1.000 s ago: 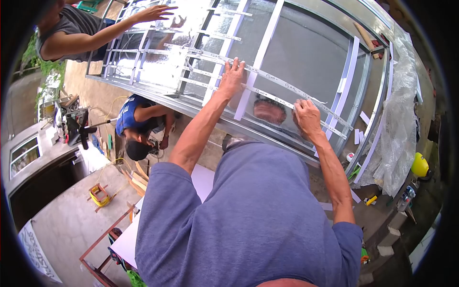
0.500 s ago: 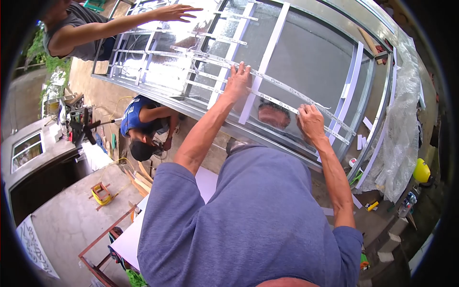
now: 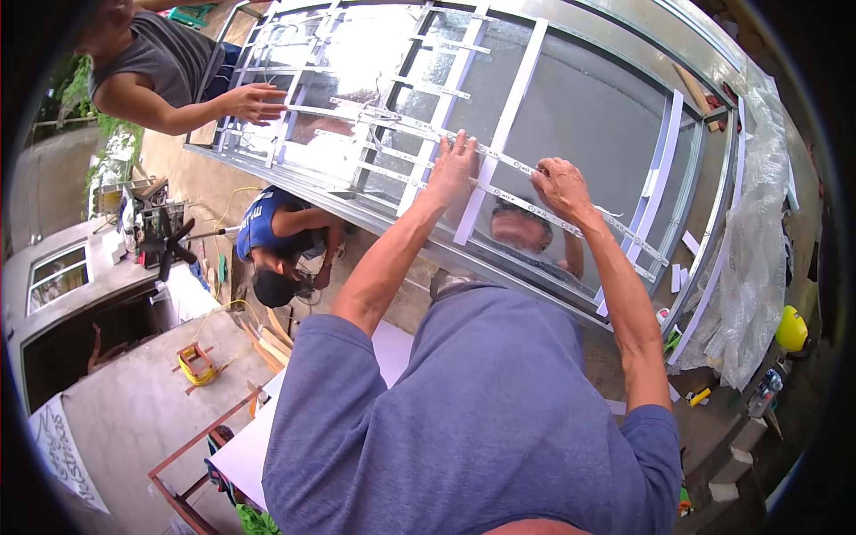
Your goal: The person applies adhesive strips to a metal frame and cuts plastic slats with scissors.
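My left hand (image 3: 453, 171) lies over an LED strip (image 3: 510, 162), fingers stretched out and resting on it beside a white crossbar (image 3: 520, 89). Farther right, my right hand (image 3: 562, 189) has its fingers curled and pinched on the same strip. A second LED strip (image 3: 526, 207) runs below, closer to my body, and passes under my right forearm. Both strips lie across a shiny reflective panel (image 3: 588, 98) within a metal frame (image 3: 401, 227). Shorter LED strips cross the left part of the panel.
A co-worker in a grey shirt (image 3: 160, 62) reaches a hand (image 3: 254, 104) over the frame's left end. Another person in a blue shirt (image 3: 263, 223) crouches below its near edge. Bubble wrap (image 3: 749, 241) hangs at the right. A yellow cord reel (image 3: 196, 364) sits on the ground.
My right hand has moved left and away from my body, from the lower strip to the upper one. My left hand stays near the crossbar. The grey-shirted co-worker's arm has drawn back and lowered.
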